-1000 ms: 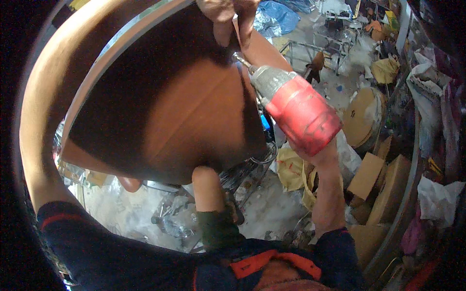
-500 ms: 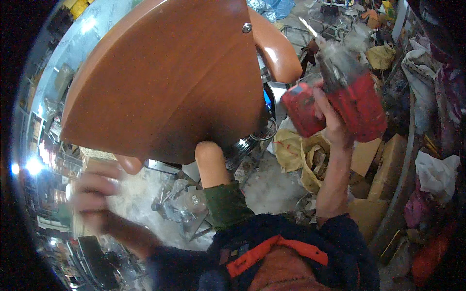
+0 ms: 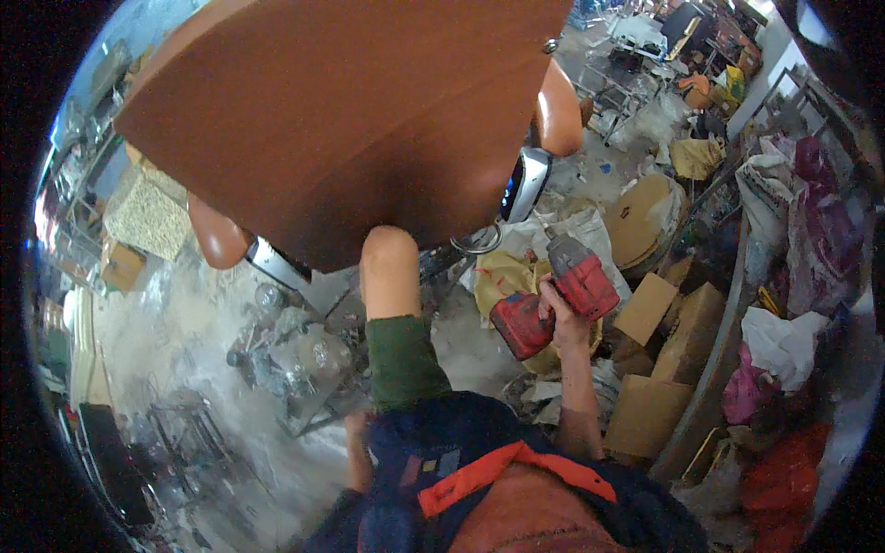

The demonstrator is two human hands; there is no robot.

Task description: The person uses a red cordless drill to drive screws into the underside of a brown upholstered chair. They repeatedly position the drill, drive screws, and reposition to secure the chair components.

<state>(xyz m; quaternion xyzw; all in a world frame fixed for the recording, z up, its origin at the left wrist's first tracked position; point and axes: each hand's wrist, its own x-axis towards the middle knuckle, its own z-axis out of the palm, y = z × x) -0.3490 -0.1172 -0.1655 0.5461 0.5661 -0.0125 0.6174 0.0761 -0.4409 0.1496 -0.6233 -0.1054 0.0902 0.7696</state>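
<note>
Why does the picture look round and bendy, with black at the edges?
Head view: a fisheye lens curves straight edges near the rim and leaves black corners; the brown board fills the top, the floor at left is hazy bright, and the red drill in the right hand looks fairly sharp.

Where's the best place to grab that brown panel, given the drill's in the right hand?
Take the panel at its lower rounded edge, coming from below on the left, likely with the free left hand. That edge faces the body and is bare left of the knee propping it. The far right corner carries a screw and an orange arm pad; the right hand is full with the drill.
</note>
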